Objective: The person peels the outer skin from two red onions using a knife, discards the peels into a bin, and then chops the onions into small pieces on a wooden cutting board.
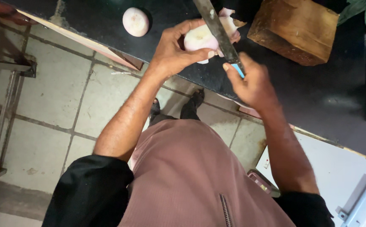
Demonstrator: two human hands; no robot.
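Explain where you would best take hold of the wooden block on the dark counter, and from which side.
Grip the wooden block across its two long flat side faces, coming from above. Its top is broad and bare, and its faces are straight, so fingers would likely seat flat. The left side is crowded by the knife and onion.

A small white label (266, 163) with red marks, possibly a sticker, is seen on the white cabinet (343, 168) at lower right.

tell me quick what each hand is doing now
Left hand: closed around a peeled onion.
Right hand: closed on a knife.
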